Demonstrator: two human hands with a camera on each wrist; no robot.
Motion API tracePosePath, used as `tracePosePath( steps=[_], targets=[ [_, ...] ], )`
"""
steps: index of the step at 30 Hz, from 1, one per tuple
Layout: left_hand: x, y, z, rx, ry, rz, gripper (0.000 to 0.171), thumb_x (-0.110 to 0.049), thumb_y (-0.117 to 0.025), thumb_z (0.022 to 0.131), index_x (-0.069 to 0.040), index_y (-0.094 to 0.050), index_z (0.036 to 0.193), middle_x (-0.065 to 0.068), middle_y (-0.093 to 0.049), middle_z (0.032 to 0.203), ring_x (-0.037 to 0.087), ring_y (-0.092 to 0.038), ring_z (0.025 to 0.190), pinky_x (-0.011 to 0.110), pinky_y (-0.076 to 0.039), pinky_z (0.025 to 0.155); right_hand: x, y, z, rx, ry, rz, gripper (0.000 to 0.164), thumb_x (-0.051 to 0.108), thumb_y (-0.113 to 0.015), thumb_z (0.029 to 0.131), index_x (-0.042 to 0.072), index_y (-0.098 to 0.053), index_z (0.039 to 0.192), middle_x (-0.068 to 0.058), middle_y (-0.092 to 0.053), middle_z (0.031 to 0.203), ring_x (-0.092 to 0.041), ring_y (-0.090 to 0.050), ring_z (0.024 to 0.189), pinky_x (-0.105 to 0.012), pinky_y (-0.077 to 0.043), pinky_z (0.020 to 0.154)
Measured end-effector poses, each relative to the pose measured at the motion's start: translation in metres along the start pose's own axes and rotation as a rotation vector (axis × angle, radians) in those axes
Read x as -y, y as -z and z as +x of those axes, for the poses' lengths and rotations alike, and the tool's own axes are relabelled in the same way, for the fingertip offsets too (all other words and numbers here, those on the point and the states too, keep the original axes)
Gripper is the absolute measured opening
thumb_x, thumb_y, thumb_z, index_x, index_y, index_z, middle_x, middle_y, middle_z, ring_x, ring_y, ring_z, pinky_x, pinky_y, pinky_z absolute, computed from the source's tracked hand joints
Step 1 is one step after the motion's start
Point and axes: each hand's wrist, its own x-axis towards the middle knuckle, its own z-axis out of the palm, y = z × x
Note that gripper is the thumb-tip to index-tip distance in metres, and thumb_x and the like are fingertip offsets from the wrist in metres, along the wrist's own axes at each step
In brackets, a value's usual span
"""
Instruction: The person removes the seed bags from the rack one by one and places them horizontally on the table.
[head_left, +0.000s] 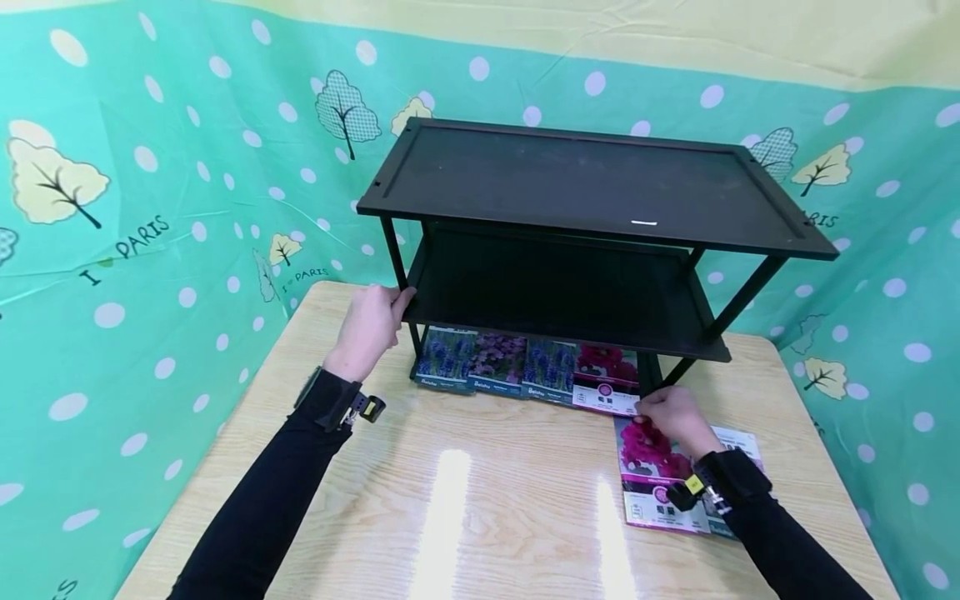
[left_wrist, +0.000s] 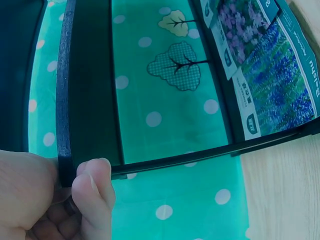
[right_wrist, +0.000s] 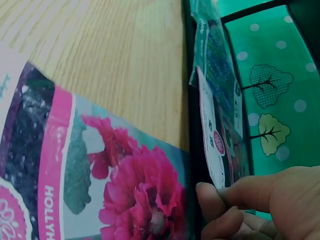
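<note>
A black tiered rack (head_left: 600,179) stands towards the back of the table. My left hand (head_left: 367,329) grips the front left corner of its middle shelf (head_left: 555,283), thumb on one side and fingers curled on the other. Along the bottom shelf lies a row of seed packets with blue, purple and pink flower pictures. At the row's right end, my right hand (head_left: 678,417) pinches the corner of a pink-flower seed packet (right_wrist: 215,135) between thumb and forefinger. Beneath that wrist a hollyhock packet (right_wrist: 140,185) lies on the table, overlapping another packet (head_left: 738,442) partly hidden by the arm.
The light wood table (head_left: 360,500) runs up to a green dotted cloth (head_left: 180,250) hanging behind and at both sides. The rack's top shelf overhangs the lower ones, and slanted black posts (head_left: 742,296) stand at its ends.
</note>
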Motion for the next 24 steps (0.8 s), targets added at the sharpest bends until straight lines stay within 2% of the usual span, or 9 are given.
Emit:
tracePosePath(
  steps=[3,13,20,24],
  targets=[
    [0.000,0.000,0.000,0.007,0.012,-0.004,0.043,-0.025,-0.050,0.111,-0.005,-0.062,0.075,0.009,-0.054,0.056,0.014,-0.056,0.038,0.030,-0.050,0.040,0.000,0.002,-0.002,0.003,0.000,0.024,0.031,0.013,-0.057,0.104,-0.013,-0.067,0.118,-0.013,-0.072,0.089,-0.021,-0.056,0.073,-0.030,-0.044,0.061],
    [0.002,0.000,0.000,0.008,0.015,-0.002,0.044,-0.025,-0.050,0.111,-0.004,-0.067,0.076,0.009,-0.056,0.055,0.014,-0.056,0.038,0.030,-0.049,0.040,-0.002,0.012,-0.011,0.062,0.002,0.222,0.035,0.013,-0.046,0.110,-0.015,-0.055,0.129,-0.011,-0.063,0.093,-0.016,-0.054,0.077,-0.027,-0.049,0.063],
    [0.001,0.000,0.001,0.002,0.014,-0.001,0.044,-0.025,-0.050,0.111,-0.005,-0.066,0.076,0.008,-0.056,0.055,0.014,-0.055,0.037,0.031,-0.049,0.040,0.000,0.020,-0.019,0.050,0.041,0.214,0.035,0.016,-0.044,0.112,-0.013,-0.056,0.126,-0.011,-0.062,0.092,-0.014,-0.053,0.077,-0.028,-0.047,0.063],
    [0.001,-0.001,0.001,0.002,0.015,-0.002,0.043,-0.025,-0.050,0.111,-0.005,-0.065,0.076,0.009,-0.056,0.056,0.014,-0.055,0.037,0.031,-0.049,0.041,0.000,0.023,-0.025,0.046,0.028,0.196,0.036,0.018,-0.045,0.111,-0.012,-0.057,0.127,-0.012,-0.063,0.093,-0.018,-0.055,0.080,-0.029,-0.046,0.063]
  ],
)
